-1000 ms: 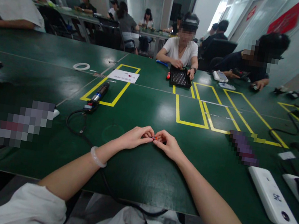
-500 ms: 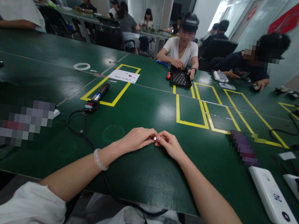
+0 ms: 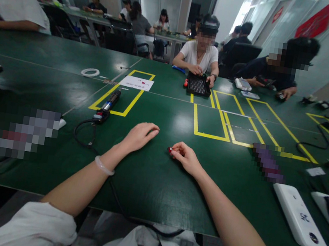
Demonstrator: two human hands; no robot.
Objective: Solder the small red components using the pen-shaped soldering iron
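My right hand (image 3: 186,158) is closed, with thumb and forefinger pinching a small red object (image 3: 169,150) just above the green table (image 3: 154,188). The object shows a light spot, but its kind is too small to make out. To the left and a little farther away, my left hand (image 3: 141,136) hovers over the table with its thumb apart from the fingers. Nothing shows in it. Beyond that hand lies a black and silver cylindrical device (image 3: 112,100) with a cable, across a yellow tape outline (image 3: 126,114).
White power bank (image 3: 301,217) and blurred phone (image 3: 267,162) lie at right; a blurred device (image 3: 25,132) lies at left. A printed sheet (image 3: 136,83) and white tape roll (image 3: 90,72) sit farther back. Opposite, a person (image 3: 198,55) handles a black tray (image 3: 199,87).
My left hand has let go of the small object and moved away to the left and forward. My right hand stays nearly in place, and more of the red object now shows.
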